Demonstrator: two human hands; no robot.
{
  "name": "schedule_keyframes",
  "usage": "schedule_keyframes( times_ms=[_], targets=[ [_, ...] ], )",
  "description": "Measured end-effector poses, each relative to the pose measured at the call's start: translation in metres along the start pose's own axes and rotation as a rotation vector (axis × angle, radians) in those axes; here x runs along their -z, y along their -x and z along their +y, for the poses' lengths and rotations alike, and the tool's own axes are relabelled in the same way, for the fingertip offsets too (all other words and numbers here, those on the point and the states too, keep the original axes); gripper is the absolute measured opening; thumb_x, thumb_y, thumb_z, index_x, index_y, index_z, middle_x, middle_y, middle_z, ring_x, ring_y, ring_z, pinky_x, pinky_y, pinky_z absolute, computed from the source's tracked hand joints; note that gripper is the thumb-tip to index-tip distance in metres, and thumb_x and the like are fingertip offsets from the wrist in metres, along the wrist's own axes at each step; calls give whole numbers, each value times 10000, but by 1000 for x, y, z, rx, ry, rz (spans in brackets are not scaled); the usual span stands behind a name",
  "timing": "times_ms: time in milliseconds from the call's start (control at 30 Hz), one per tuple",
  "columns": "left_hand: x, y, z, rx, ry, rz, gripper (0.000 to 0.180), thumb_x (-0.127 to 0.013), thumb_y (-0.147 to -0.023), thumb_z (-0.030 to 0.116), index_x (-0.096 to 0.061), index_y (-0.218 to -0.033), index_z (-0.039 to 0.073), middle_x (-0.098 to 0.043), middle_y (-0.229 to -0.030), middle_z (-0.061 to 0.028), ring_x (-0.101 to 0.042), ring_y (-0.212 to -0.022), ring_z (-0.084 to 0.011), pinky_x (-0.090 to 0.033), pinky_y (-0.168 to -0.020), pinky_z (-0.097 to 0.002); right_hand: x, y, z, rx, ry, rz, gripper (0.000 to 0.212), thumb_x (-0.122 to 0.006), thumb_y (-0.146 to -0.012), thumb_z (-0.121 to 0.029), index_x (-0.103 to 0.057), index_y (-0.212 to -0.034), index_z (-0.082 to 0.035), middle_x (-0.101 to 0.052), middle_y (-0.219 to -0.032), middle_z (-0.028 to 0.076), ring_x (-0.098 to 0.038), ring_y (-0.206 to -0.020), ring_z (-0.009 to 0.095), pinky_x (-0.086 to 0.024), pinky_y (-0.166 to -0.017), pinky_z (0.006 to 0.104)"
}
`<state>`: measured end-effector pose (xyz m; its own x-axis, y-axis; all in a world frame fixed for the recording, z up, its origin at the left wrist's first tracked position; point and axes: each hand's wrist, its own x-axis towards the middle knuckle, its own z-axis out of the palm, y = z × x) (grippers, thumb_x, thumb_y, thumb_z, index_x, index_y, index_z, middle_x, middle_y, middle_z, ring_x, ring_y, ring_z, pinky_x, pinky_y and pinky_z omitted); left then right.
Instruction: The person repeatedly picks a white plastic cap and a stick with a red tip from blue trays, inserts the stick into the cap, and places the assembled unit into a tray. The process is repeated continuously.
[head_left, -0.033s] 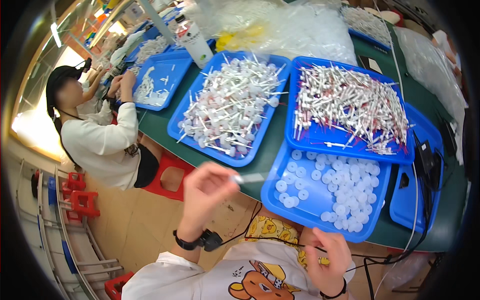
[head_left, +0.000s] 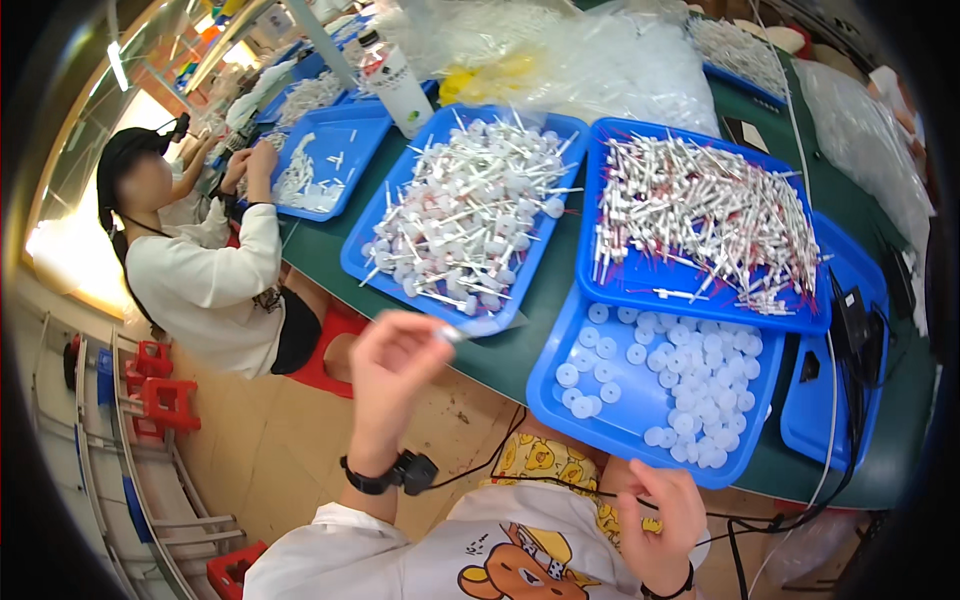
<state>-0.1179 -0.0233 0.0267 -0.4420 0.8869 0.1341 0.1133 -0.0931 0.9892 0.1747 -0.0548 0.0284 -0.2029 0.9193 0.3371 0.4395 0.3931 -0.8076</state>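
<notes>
The left hand (head_left: 398, 362), at the centre of the frame, has its thumb and forefinger pinched together on a small white piece (head_left: 449, 334). A pale, blurred strip runs rightward from it, too smeared to tell its shape. The right hand (head_left: 662, 525), lower right of centre, has its thumb and fingers a little apart, with nothing visible between them.

The pinch takes in only a tip, so a loose squeeze or a quick swing could let the piece slip. Because the hand is near the table edge, it might drop to the tiled floor (head_left: 450, 415). A black cable (head_left: 482, 464) runs from the black wrist device (head_left: 412, 474) across the lower middle and could snag during a wide reach.

Just beyond the left hand is a blue tray (head_left: 543, 240) heaped with white sticks and translucent pieces; those piled over its rim could be knocked off. Right of centre, a second tray (head_left: 630, 282) of white sticks with red ends overlaps a lower tray (head_left: 630, 422) of translucent discs (head_left: 705, 385), blocking its upper part; pulling the lower one could tip the upper. At upper centre stand a bottle (head_left: 398, 92) and clear plastic bags (head_left: 620, 75).
</notes>
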Motion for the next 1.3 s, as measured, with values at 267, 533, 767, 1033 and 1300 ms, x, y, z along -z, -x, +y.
schedule_keyframes(
  times_ms=[267, 533, 767, 1033, 1300],
  targets=[
    [49, -85, -16, -446, -934, 401, 387, -766, -859, 125, -632, -1204, 14, -627, -1174, -156, -613, -1096, -276, -480, -954, -368, 2, 1, -2, 153, 13, -137, 222, -734, -800, 84, -711, -1006, 4, -671, -861, 115, -617, -740, 256, -485, -656, 351],
    [-72, -8, -1, -644, -825, -54, 348, -767, -771, 16, -702, -1109, 69, -617, -1260, -99, -520, -1262, -331, -404, -1057, -447, -1, 5, 15, -5, 248, 27, 241, -716, -769, 77, -705, -996, -6, -628, -864, 97, -596, -804, 282, -470, -702, 373],
    [-134, 19, -15, -540, -646, -533, 462, -770, -847, 183, -618, -1259, 38, -577, -1296, -165, -531, -1236, -402, -433, -1047, -473, 28, -28, 45, -49, 435, 117, 316, -677, -874, -28, -630, -1183, 21, -586, -1207, 201, -550, -1165, 403, -455, -967, 467],
    [-160, 7, -20, -677, -861, -673, 564, -683, -921, 331, -515, -1420, 131, -429, -1408, -223, -359, -1316, -444, -309, -1112, -527, 38, -74, 88, 2, 663, -116, 600, -650, -951, -221, -408, -1416, 71, -395, -1462, 323, -392, -1358, 478, -348, -1116, 514],
    [-157, 4, -12, -501, -707, -843, 439, -731, -879, 316, -581, -1234, 105, -490, -1243, -190, -418, -1179, -391, -357, -1016, -491, 39, -80, 80, 190, 341, -244, 204, -704, -870, -140, -608, -1022, -43, -565, -1062, 117, -528, -1029, 319, -433, -891, 431]
  ],
)
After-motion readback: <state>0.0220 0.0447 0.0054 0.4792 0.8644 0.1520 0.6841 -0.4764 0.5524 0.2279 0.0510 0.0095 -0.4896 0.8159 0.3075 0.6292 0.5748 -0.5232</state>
